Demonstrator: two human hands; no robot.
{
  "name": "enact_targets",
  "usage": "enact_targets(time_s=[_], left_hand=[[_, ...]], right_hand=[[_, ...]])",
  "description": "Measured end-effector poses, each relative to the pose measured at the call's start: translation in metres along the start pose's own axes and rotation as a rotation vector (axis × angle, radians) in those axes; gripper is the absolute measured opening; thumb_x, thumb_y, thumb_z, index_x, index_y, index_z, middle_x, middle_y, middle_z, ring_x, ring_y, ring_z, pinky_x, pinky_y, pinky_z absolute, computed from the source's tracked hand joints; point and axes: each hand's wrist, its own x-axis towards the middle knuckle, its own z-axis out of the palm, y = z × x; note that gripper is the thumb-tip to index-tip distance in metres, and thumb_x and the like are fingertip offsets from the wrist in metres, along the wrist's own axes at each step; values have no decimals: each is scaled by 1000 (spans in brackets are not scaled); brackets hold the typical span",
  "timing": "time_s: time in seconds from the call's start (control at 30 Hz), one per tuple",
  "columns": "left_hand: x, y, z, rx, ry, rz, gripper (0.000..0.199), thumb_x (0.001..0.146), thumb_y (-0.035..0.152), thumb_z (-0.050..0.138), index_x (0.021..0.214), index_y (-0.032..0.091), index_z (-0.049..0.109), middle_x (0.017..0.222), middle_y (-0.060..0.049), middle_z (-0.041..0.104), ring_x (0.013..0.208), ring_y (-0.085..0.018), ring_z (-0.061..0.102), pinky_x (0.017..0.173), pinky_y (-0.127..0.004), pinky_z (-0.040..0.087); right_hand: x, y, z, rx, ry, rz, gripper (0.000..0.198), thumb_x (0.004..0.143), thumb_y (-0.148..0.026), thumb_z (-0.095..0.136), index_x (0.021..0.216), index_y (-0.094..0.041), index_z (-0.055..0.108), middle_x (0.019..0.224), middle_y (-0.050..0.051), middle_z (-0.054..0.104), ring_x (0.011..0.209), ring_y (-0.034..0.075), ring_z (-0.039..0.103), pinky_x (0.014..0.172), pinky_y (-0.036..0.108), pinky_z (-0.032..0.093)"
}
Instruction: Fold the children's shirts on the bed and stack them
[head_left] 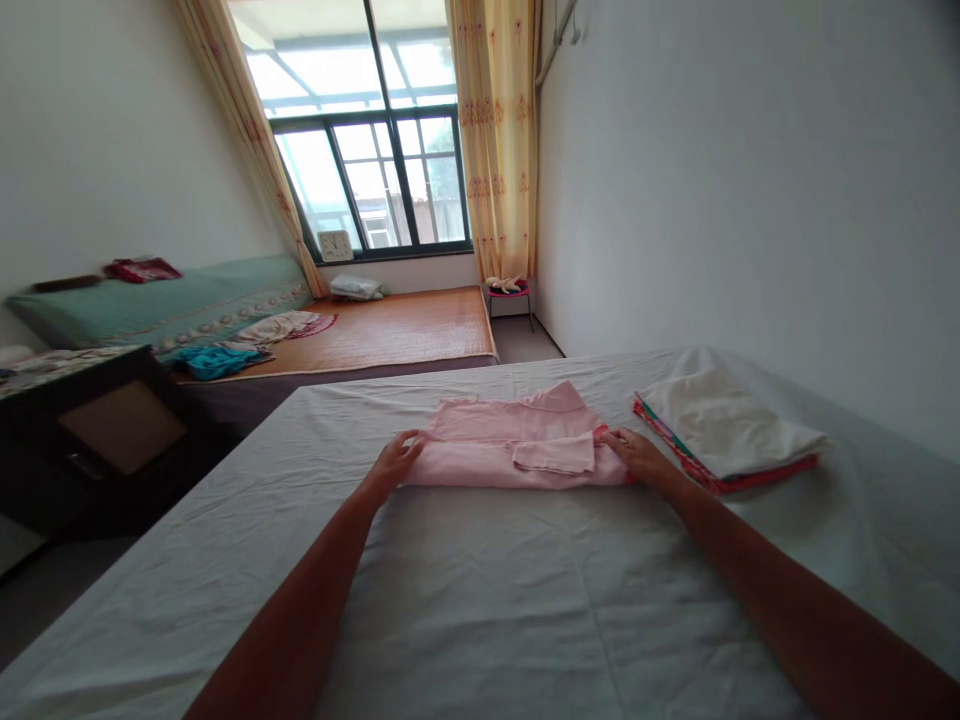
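Observation:
A pink shirt lies partly folded on a white-sheeted surface, with its near part doubled over and a sleeve lying on top. My left hand grips the shirt at its left end, fingers curled around the fold. At the right end, beside a bit of red-orange trim, my right hand pinches the cloth. The undersides of the fingers are hidden by the fabric.
Right of the shirt sits a folded white cloth with red and green edges. Beyond stands a bed with a brown mat and a teal garment. A dark cabinet is at the left, a white wall at the right.

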Motion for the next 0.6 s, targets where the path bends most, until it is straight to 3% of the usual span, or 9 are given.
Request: enact_targets(time_s=[0.17, 0.3, 0.43, 0.53, 0.6], left_hand=[[-12, -11, -5, 55, -97, 105, 72, 75, 57, 56, 133, 15, 48, 69, 3, 56, 60, -11, 49, 57, -21, 36], [-12, -6, -9, 54, -149, 190, 55, 71, 54, 62, 111, 17, 67, 89, -4, 67, 80, -18, 58, 71, -26, 44], [-13, 5, -16, -15, -151, 156, 50, 68, 55, 65, 98, 16, 72, 108, -10, 67, 98, -25, 58, 80, -31, 46], [-19, 12, -26, 58, -442, 77, 47, 67, 52, 68, 97, 17, 73, 96, -7, 70, 86, -22, 60, 69, -26, 48], [-23, 13, -33, 128, -658, 19, 43, 66, 49, 69, 97, 20, 74, 80, -3, 68, 70, -18, 58, 58, -23, 46]], right_hand=[[-17, 6, -13, 90, -254, -54, 64, 77, -49, 59, 131, -19, 47, 93, 4, 66, 74, 17, 59, 65, 27, 45], [-18, 1, -21, 51, -374, -181, 43, 77, -46, 61, 109, -18, 65, 96, 4, 65, 79, 17, 57, 72, 28, 44], [-17, 1, -34, 145, -432, -158, 41, 77, -49, 60, 99, -16, 69, 85, 4, 65, 72, 15, 57, 65, 25, 43], [-20, 4, -47, 100, -663, -120, 36, 75, -48, 64, 90, -16, 71, 72, 2, 63, 62, 13, 54, 56, 23, 41], [-22, 4, -53, -7, -709, -120, 32, 76, -46, 64, 86, -18, 72, 70, 1, 64, 62, 14, 54, 56, 23, 40]])
